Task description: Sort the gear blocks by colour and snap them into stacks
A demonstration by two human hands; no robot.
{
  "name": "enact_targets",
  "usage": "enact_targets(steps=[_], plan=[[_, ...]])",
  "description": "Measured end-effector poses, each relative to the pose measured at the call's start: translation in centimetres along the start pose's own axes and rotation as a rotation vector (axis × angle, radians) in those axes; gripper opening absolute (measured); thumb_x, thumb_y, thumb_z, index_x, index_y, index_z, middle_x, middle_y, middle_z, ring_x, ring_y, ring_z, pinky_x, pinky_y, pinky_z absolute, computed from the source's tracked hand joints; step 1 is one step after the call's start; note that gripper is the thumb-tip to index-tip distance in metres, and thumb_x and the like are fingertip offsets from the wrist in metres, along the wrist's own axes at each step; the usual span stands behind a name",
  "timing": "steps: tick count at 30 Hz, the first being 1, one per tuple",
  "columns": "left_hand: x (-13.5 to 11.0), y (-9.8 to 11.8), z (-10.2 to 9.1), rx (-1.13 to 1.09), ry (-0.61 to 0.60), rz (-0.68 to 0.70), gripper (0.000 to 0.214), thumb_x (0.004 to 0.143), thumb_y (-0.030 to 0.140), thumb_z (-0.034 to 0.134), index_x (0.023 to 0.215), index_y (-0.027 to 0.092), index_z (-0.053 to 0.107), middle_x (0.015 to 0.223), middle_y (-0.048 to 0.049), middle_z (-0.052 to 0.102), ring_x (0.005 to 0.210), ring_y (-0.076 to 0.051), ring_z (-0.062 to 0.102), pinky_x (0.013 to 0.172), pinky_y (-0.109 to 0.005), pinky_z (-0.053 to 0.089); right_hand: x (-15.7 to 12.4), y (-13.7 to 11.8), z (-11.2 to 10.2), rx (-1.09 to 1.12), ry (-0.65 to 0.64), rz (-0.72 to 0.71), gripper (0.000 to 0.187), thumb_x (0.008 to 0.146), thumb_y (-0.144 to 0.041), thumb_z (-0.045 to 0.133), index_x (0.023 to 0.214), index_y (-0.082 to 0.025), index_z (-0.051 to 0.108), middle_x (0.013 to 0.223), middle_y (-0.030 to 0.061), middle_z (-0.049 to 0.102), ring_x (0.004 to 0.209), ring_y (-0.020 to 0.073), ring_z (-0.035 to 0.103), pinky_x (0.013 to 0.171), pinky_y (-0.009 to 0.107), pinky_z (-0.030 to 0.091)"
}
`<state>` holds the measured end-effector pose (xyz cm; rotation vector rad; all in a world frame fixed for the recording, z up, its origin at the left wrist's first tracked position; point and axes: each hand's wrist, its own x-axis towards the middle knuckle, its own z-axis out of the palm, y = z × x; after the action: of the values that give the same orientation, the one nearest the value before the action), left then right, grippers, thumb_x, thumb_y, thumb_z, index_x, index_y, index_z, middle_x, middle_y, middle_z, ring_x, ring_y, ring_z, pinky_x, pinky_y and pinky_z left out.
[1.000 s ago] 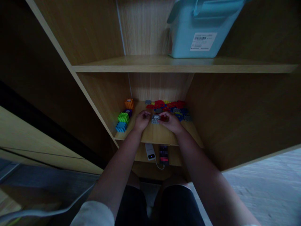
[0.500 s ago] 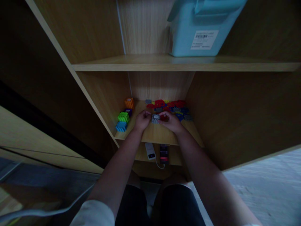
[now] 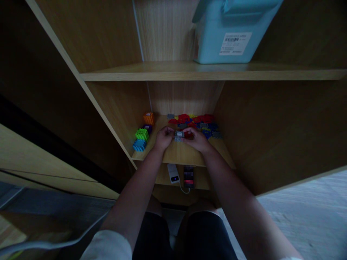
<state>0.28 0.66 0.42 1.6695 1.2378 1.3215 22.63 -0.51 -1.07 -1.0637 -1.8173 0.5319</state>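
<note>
A small grey block of notched interlocking pieces (image 3: pixel 179 136) is held between my two hands over the middle shelf. My left hand (image 3: pixel 164 138) has its fingers closed at the block's left side. From the right, my right hand (image 3: pixel 197 139) pinches the block with thumb and fingers. Behind them lies a spread of flat interlocking pieces: red pieces (image 3: pixel 183 118), blue pieces (image 3: pixel 206 133) and grey pieces (image 3: pixel 216 134), with some yellow among them. The fingertips are small and partly hidden in the dim light.
Along the shelf's left side stand an orange block (image 3: pixel 149 118), a purple block (image 3: pixel 148 128), a green block (image 3: pixel 142 134) and a light blue block (image 3: pixel 139 145). Below lie a white power bank (image 3: pixel 172 172) and a phone (image 3: pixel 189 176), joined by a cable. A teal bin (image 3: pixel 211 39) sits above.
The view has shifted very slightly. Both hands stay around the grey block in nearly the same place.
</note>
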Motion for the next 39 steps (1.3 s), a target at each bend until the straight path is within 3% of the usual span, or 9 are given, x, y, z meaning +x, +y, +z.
enact_targets(steps=[21,26,33,39], plan=[[0.3,-0.4,0.1,0.035,0.002,0.008,0.012,0.09,0.018,0.059,0.088,0.021,0.07,0.078,-0.001,0.073,0.076,-0.018,0.07,0.079,-0.032,0.055,-0.1,0.1,-0.1,0.005,-0.01,-0.007,0.038,0.082,-0.042,0.084,0.116,-0.031,0.071,0.12,0.0038,0.078,0.109,0.0273,0.072,0.103,0.048,0.056],[0.1,-0.7,0.1,0.016,0.011,0.062,0.01,0.088,0.018,0.064,0.096,0.021,0.069,0.098,-0.0048,0.076,0.093,-0.02,0.071,0.092,-0.036,0.056,-0.1,0.1,-0.1,0.02,-0.027,0.005,0.038,0.083,-0.043,0.084,0.116,-0.031,0.07,0.12,0.0036,0.078,0.111,0.0275,0.072,0.105,0.048,0.056],[-0.8,-0.8,0.0,-0.066,-0.17,0.164,0.059,0.074,0.026,0.092,0.124,0.019,0.062,0.131,-0.0126,0.07,0.126,-0.026,0.066,0.117,-0.044,0.048,0.0,-0.2,-0.1,0.033,-0.015,-0.019,0.036,0.082,-0.043,0.085,0.113,-0.031,0.071,0.115,0.0039,0.079,0.108,0.0279,0.073,0.102,0.048,0.057],[-0.6,-1.1,0.0,-0.086,-0.21,0.153,0.065,0.071,0.023,0.093,0.128,0.019,0.061,0.131,-0.0134,0.071,0.126,-0.027,0.068,0.113,-0.043,0.051,-0.1,-0.6,-0.2,0.025,-0.014,-0.005,0.035,0.081,-0.041,0.084,0.112,-0.031,0.071,0.117,0.0037,0.078,0.11,0.0279,0.073,0.103,0.048,0.057]])
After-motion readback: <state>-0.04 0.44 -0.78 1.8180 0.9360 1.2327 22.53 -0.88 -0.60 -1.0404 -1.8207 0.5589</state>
